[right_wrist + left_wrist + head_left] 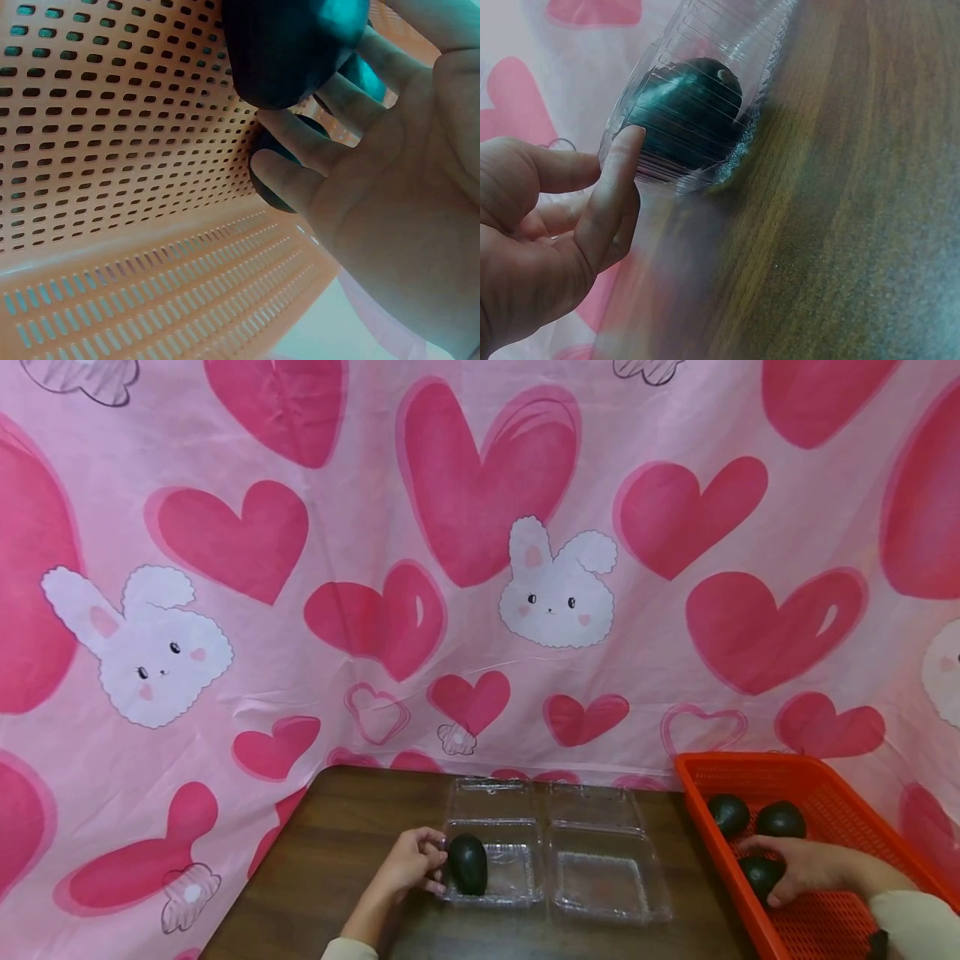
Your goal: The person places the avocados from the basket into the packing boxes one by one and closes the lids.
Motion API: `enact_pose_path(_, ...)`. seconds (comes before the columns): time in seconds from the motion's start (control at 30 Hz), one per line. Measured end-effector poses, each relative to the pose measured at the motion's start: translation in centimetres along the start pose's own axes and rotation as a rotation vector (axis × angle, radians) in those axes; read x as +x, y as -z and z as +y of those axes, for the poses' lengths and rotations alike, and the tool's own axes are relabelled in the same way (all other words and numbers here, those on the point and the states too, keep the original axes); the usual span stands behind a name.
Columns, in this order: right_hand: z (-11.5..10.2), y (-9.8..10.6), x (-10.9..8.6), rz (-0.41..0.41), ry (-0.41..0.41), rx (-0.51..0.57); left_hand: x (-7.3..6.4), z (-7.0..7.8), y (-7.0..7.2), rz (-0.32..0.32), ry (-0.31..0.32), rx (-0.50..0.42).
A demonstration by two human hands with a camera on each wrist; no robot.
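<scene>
A dark green avocado (468,864) lies in the left half of a clear plastic container (517,881) with its lid folded back. My left hand (411,862) is at that container's left side, fingertips pinching its edge; in the left wrist view the avocado (690,112) shows through the ribbed wall. Over in the orange basket (847,789), my right hand (810,864) grips another avocado (759,875) close to the basket's left wall. Its fingers (349,105) curl along the underside of this avocado (292,52) in the right wrist view.
Beside the first container stands a second clear container (600,885), lid also laid back. Two more avocados, one at the wall (727,814) and one beside it (782,818), lie farther back in the basket. A pink heart-patterned cloth (465,652) hangs behind the brown table (360,810).
</scene>
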State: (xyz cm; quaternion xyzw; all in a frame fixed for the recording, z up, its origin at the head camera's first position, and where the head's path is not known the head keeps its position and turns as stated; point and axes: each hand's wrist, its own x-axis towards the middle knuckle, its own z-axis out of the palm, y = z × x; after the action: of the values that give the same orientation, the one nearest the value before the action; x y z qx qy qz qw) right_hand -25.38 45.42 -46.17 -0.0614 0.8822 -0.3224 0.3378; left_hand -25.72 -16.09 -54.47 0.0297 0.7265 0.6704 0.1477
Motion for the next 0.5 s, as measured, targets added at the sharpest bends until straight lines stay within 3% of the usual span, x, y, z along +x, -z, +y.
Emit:
enact_pose_path(0.23,-0.6,-0.3,0.5,0.015,-0.108,-0.036,-0.1,0.2,-0.1,0.008,-0.006,0.013)
enact_pose_path(0.5,0.1,-0.9,1.6,0.063,-0.132,-0.089,0.0,0.3,-0.2,0.005,0.0,0.023)
